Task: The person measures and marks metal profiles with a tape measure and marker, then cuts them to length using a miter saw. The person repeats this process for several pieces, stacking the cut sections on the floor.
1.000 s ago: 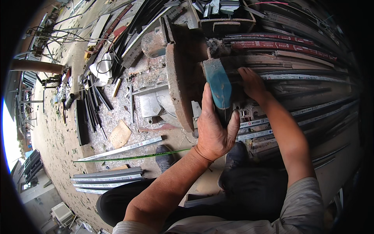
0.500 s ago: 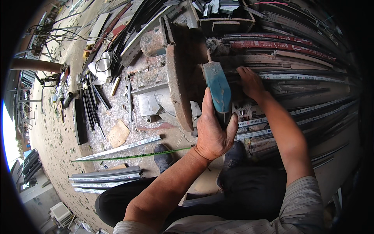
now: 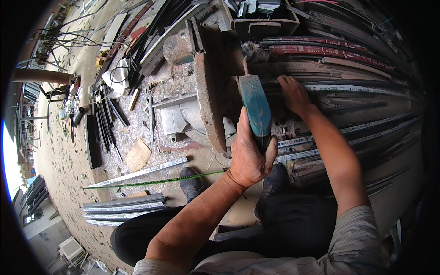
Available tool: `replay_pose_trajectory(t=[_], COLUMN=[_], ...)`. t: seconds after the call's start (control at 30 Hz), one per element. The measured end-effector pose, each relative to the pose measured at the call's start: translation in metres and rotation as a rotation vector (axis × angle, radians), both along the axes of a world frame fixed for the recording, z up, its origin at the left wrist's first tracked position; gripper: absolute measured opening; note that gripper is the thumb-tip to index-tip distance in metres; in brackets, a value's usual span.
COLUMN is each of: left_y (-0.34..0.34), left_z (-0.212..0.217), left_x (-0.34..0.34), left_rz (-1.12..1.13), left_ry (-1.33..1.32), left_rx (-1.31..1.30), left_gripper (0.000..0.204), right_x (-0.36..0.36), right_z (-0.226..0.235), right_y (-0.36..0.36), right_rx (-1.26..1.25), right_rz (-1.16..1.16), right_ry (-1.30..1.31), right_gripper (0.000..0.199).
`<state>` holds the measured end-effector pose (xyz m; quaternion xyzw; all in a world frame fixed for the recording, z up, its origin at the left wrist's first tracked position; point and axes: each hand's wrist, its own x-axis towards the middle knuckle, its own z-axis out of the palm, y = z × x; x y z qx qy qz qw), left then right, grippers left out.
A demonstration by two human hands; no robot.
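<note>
Under left hand (image 3: 250, 158), teal saw handle (image 3: 255, 110), blade hidden

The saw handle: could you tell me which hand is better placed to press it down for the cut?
Left, probably. The left hand is already wrapped around the teal handle, while the right hand lies flat on the metal strips beside the saw, apparently steadying them.

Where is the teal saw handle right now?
In the head view, the teal saw handle sits just right of centre, gripped by the left hand, beside the rusty blade guard and left of the right hand on the metal strips.
</note>
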<state>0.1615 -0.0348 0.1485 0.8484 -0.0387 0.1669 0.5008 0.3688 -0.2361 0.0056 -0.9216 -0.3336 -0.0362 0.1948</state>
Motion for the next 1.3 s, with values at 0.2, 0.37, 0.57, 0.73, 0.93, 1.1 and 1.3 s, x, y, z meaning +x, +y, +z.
replay_pose_trajectory(t=[0.2, 0.37, 0.57, 0.73, 0.93, 1.1, 1.3], left_y=[0.000, -0.001, -0.002, -0.002, -0.002, -0.003, 0.005], left_z=[-0.002, -0.008, -0.020, -0.022, -0.031, -0.040, -0.010], left_x=[-0.001, -0.002, -0.009, -0.010, -0.013, -0.018, -0.002], left_rz=[-0.016, -0.009, -0.023, -0.010, 0.007, -0.025, -0.030], left_ry=[-0.026, -0.038, -0.012, -0.029, -0.145, -0.145, -0.006], left_rx=[-0.029, -0.041, -0.059, 0.000, 0.093, 0.042, -0.119], left_gripper=[0.098, 0.097, 0.096, 0.099, 0.102, 0.101, 0.098], right_x=[0.000, -0.001, -0.001, -0.001, -0.002, -0.004, -0.002], right_z=[0.001, 0.001, 0.002, 0.003, 0.007, 0.010, 0.000], right_y=[0.001, 0.003, 0.002, 0.002, 0.001, 0.002, 0.007], right_rx=[-0.007, -0.014, 0.017, -0.011, -0.048, -0.042, -0.058], right_rz=[-0.010, -0.014, 0.001, -0.012, -0.027, -0.041, -0.034], right_ry=[-0.016, -0.035, -0.033, 0.001, 0.077, 0.085, 0.018], right_gripper=[0.038, 0.037, 0.037, 0.037, 0.038, 0.039, 0.043])
